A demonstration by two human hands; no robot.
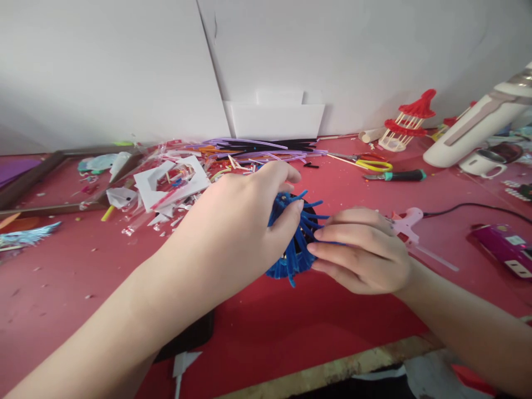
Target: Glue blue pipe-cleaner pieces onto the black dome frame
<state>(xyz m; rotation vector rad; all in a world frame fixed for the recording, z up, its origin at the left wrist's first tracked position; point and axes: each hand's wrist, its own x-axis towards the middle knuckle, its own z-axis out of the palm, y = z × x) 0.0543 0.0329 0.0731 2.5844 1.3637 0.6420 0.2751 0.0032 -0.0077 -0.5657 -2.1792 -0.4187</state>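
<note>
Between my hands is a round craft piece made of blue pipe cleaners, with loose ends sticking out to the right over a dark inner part. My left hand grips it from the upper left, thumb on its front and fingers curled over the far side. On the right side, my right hand closes its fingertips round the blue pipe cleaner ends. The palms and part of the piece behind my left hand are hidden.
A pink glue gun lies right of my right hand, its cord running right. Behind are pliers, yellow-handled scissors, purple and black pipe cleaners, a red-roofed stick model, a white bottle and a mug. Scraps lie left.
</note>
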